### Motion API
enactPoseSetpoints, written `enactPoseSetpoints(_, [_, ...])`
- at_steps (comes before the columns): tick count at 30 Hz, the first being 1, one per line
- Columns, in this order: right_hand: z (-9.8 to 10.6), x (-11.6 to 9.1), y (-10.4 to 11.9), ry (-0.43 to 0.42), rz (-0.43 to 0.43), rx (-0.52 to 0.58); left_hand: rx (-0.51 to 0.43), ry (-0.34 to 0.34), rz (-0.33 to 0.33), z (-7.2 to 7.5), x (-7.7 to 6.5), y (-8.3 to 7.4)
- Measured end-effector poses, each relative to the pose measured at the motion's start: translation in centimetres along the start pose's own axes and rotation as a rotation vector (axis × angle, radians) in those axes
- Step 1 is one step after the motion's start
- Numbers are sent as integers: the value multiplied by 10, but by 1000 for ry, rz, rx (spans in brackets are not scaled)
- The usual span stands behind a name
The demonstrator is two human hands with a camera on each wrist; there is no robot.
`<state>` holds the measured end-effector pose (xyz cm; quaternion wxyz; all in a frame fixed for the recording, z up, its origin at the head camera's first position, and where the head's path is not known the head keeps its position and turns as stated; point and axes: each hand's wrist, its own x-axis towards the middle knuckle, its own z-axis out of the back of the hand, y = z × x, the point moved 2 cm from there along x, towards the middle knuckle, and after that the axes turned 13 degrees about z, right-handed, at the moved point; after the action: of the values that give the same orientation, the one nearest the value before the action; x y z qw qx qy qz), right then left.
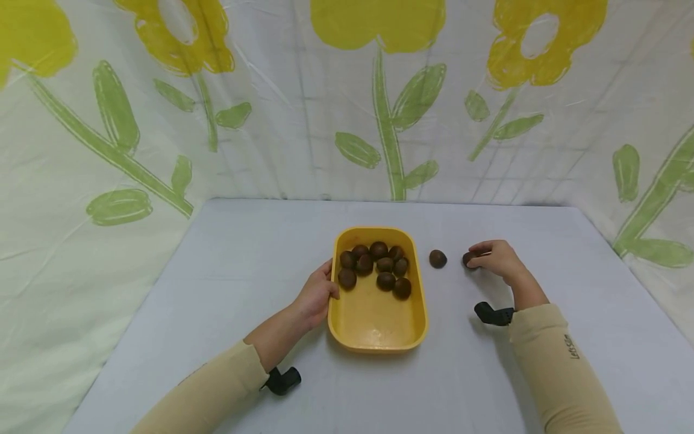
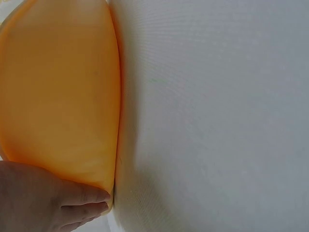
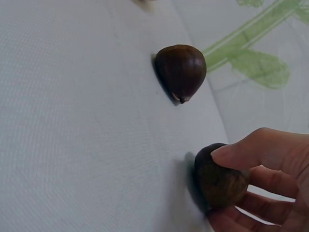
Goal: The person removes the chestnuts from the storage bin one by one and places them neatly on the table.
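Note:
A yellow tray (image 1: 378, 328) holds several brown chestnuts (image 1: 364, 264), gathered in its far half. My left hand (image 1: 314, 293) grips the tray's left side, with the thumb over the rim; in the left wrist view its fingers (image 2: 82, 195) lie against the outer wall. To the right of the tray, my right hand (image 1: 497, 260) pinches a chestnut (image 3: 219, 181) between thumb and fingers, right at the tabletop. Another chestnut (image 1: 438, 258) lies on the table between the tray and the right hand.
The table has a pale cloth (image 1: 228, 265) over it. Behind it hangs a white sheet (image 1: 271, 120) with yellow flowers and green leaves. Black wrist mounts (image 1: 493, 313) stick out at both sleeves, low over the table.

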<state>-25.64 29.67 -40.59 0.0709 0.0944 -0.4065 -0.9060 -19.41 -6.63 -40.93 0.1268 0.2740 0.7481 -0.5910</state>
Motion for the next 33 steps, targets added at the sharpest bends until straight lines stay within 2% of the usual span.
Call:
enactPoseSetpoints(8, [1, -1, 6, 33, 50, -38, -5, 0, 3, -1, -1, 0])
enactPoseSetpoints(17, [4, -2, 7, 60, 5, -39, -8, 14, -1, 0, -2, -1])
enactPoseSetpoints(20, [6, -1, 9, 42, 3, -45, -3, 12, 5, 0, -2, 0])
enactPoseSetpoints(25, [8, 3, 23, 2, 32, -36, -2, 9, 5, 1, -2, 0])
enactPoseSetpoints(33, [3, 12, 46, 3, 56, -7, 54, 27, -30, 1, -5, 0])
